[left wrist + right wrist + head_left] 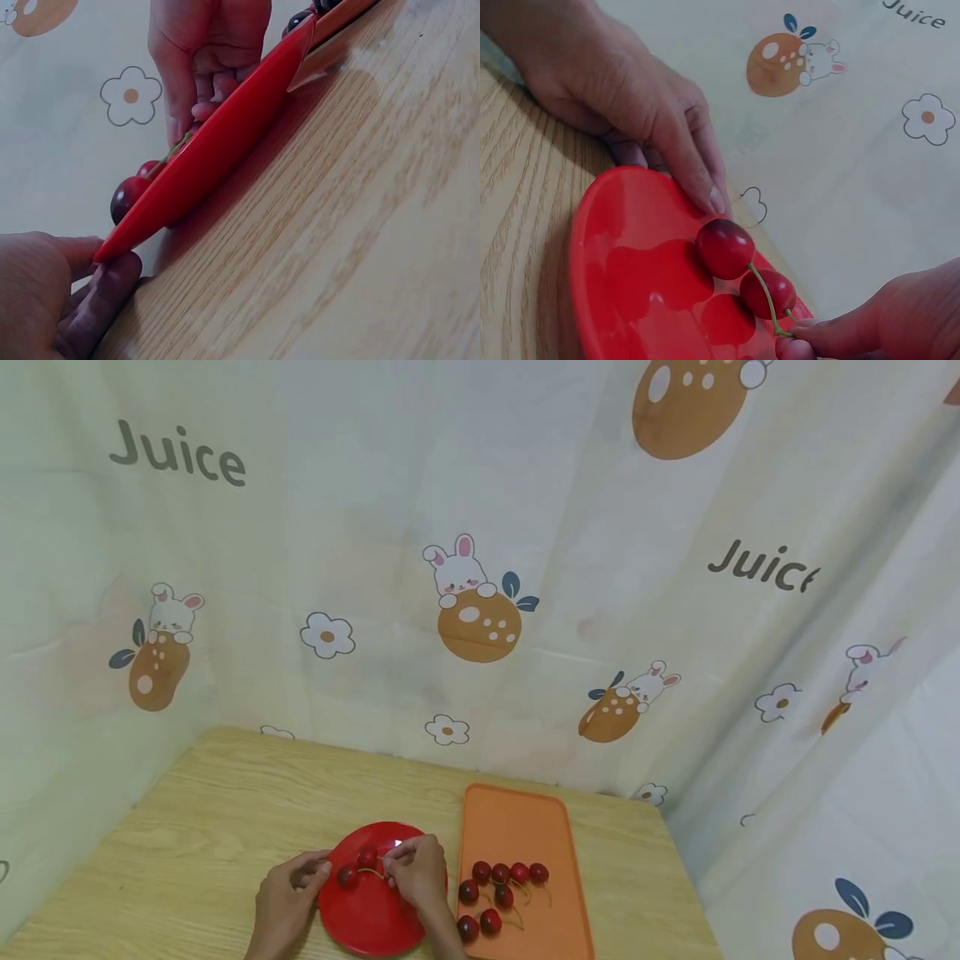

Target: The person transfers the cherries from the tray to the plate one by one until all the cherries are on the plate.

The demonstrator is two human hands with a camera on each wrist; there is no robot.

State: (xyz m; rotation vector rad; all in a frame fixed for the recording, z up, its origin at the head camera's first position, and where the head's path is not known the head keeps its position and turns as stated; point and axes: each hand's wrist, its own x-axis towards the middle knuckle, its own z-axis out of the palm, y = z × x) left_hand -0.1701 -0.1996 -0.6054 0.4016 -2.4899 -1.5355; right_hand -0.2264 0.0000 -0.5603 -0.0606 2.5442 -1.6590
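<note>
Two dark red cherries (726, 249) with joined green stems lie at the far left part of a red plate (367, 918). My right hand (418, 870) pinches their stems (765, 296) between thumb and fingertips, over the plate. At the plate's left rim, my left hand (288, 893) grips the edge, thumb on top and fingers beneath, as the left wrist view shows. Seen from that side, the red plate (217, 161) stands close over the wooden table, and the right hand (210, 60) reaches in from beyond it.
Right of the plate lies an orange tray (517, 827) holding several cherries (504, 896) with stems, grouped toward its near half. Both sit on a wooden table (225, 810). A pale curtain (375, 527) printed with rabbits and flowers hangs behind and along the sides.
</note>
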